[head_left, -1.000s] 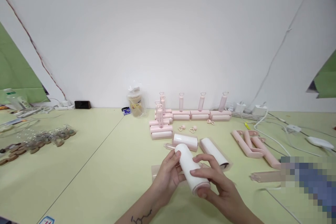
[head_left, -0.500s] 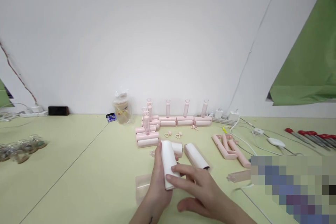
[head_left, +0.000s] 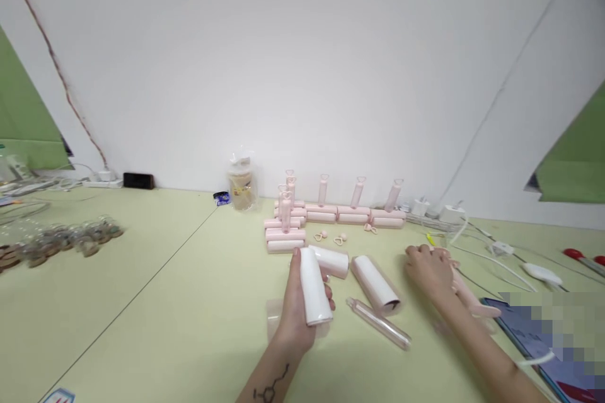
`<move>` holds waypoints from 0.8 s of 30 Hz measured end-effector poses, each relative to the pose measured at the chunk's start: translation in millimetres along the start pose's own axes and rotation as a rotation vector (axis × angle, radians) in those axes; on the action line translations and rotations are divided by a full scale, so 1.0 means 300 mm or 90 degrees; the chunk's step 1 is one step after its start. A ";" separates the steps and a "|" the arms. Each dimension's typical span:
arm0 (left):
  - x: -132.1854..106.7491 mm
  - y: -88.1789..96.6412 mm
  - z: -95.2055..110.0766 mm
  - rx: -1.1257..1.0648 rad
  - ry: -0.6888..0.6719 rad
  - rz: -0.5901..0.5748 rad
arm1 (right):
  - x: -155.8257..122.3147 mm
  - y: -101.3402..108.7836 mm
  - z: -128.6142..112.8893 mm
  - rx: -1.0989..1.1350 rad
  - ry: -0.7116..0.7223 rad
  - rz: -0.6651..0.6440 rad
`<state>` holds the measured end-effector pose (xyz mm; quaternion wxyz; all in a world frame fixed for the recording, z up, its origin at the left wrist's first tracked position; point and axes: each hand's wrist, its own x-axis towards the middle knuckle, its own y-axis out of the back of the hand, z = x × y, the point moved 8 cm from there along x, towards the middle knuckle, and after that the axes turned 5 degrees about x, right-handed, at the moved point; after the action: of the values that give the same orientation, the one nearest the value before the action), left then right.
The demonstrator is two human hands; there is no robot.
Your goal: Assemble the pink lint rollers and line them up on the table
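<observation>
White roll: in the left hand [head_left: 295, 305], above the near middle of the worktop [head_left: 155, 334]; the white roll [head_left: 316, 289] leans a little, far end to the left.
Left hand: wrapped around the roll, thumb along its left side, fingertips showing on its right; likely hugged this way so it won't slip.
Right hand: stretched out to the right, back up, fingers bent down over the pink parts [head_left: 472, 299]; whether it grips one cannot be told. The left hand seems to mind the roll so this one can reach.
Clear tube: the clear tube [head_left: 379, 324] lies between the two hands, maybe for easy reach.
Other rolls: one roll [head_left: 377, 283] just beyond the tube, one [head_left: 331, 262] behind the held one.
Pink sets: the pink sets [head_left: 354, 215] line the wall, perhaps to keep the near space free.
</observation>
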<state>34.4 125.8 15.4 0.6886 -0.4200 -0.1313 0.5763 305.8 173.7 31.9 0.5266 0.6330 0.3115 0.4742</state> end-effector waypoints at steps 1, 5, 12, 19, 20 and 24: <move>0.002 -0.002 0.000 -0.003 0.003 -0.002 | -0.004 -0.010 0.008 -0.007 -0.013 -0.001; 0.001 -0.005 0.003 0.004 0.003 -0.010 | -0.012 -0.021 0.033 0.016 -0.067 0.000; -0.015 0.010 -0.025 0.067 0.009 0.016 | -0.027 0.038 0.056 0.290 -0.101 0.007; 0.000 0.000 -0.028 0.084 -0.006 0.038 | -0.143 0.218 -0.081 0.748 -0.064 -0.003; 0.003 -0.002 -0.026 0.070 -0.013 0.049 | -0.182 0.228 -0.126 0.792 -0.060 -0.023; 0.005 -0.007 -0.042 0.022 -0.018 0.090 | -0.348 0.224 -0.321 1.045 -0.050 -0.131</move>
<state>44.7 121.8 8.6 0.6517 -0.4082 -0.1011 0.6312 172.3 99.2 67.6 -0.0517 0.8004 0.5967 0.0231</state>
